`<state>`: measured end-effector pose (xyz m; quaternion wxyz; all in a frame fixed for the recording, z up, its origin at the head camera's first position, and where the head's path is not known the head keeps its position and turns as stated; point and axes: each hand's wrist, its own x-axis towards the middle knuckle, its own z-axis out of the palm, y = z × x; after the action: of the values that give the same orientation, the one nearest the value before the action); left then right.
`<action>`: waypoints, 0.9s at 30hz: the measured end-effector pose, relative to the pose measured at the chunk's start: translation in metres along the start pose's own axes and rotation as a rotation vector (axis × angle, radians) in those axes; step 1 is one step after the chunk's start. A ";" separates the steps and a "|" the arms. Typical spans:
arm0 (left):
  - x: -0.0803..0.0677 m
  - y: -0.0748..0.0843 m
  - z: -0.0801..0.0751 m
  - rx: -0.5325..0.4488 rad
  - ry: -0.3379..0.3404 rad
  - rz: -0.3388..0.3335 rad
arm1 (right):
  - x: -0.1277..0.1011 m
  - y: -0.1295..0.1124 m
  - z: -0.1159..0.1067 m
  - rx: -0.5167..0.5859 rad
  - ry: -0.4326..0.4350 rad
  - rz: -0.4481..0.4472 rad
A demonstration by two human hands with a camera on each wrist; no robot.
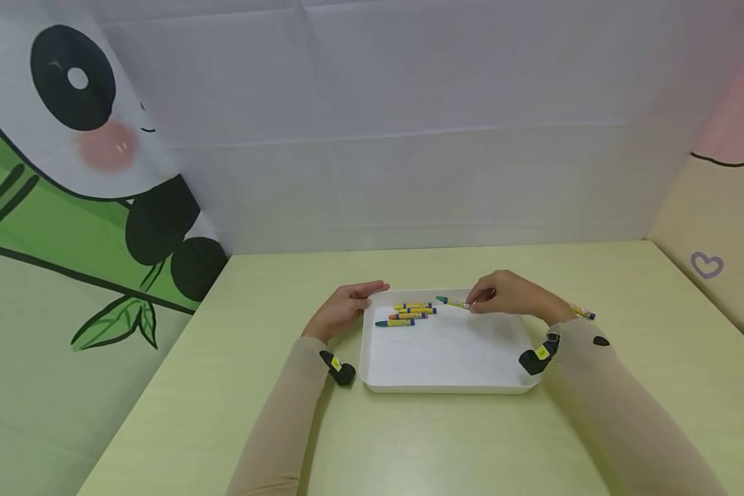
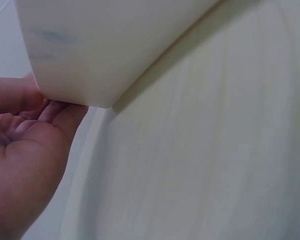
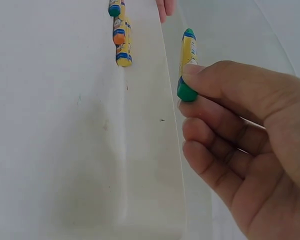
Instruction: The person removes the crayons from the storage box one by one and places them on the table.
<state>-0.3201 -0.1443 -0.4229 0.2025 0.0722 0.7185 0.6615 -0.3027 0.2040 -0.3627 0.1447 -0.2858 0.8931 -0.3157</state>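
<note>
A white tray (image 1: 446,358) lies on the pale green table. Several yellow-wrapped crayons (image 1: 409,313) lie in its far left part. My right hand (image 1: 476,302) pinches a green-tipped crayon (image 1: 451,302) by one end, just above the tray's far edge; the right wrist view shows the crayon (image 3: 188,55) between thumb and forefinger of that hand (image 3: 200,87). My left hand (image 1: 367,291) rests with straight fingers against the tray's far left corner. The left wrist view shows its fingers (image 2: 55,112) touching the tray's corner (image 2: 90,55).
Another crayon (image 1: 583,313) lies on the table (image 1: 645,358) right of the tray, partly behind my right wrist. A white backdrop stands behind the table, with a panda print on the left wall and a cream panel (image 1: 713,269) on the right.
</note>
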 end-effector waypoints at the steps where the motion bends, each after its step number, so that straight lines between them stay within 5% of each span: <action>1: 0.000 0.000 0.000 -0.006 -0.001 0.002 | -0.002 0.001 -0.001 0.006 0.007 0.015; 27: 0.000 -0.001 0.000 -0.036 -0.012 0.004 | -0.050 0.043 -0.022 -0.073 0.232 0.144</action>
<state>-0.3196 -0.1446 -0.4236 0.2066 0.0740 0.7050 0.6744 -0.2905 0.2718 -0.3697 0.0523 -0.1876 0.9329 -0.3029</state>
